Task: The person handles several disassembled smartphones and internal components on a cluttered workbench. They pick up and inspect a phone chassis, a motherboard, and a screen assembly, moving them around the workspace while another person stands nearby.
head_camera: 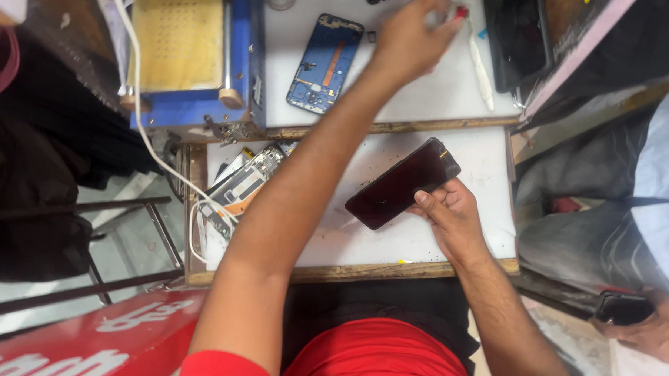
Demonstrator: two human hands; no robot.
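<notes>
Holding the dark phone screen panel (403, 184) at its near edge, my right hand (452, 214) pinches it between thumb and fingers so it stands tilted over the white work board (451, 248), its far end up off the surface. My left hand (412, 36) is stretched well away to the back of the bench, fingers bunched around a small red-tipped thing (461, 12); motion blur keeps me from telling whether I grip it or only touch it. Just beside that hand lies a white plastic pry tool (481, 67), and to its left a blue phone back frame (325, 63) face up. Further left sits a blue machine with a yellow pad (182, 42), and a stripped phone chassis with a white cable (242, 183) rests at the board's left edge.

With only one hand on the panel and my eyes drawn to the far reach, I judge the thin glass could slip or tip and crack against the board. My outstretched forearm also passes close above it and could knock it. Another person's hand with a dark phone (627, 309) sits off to the right.
</notes>
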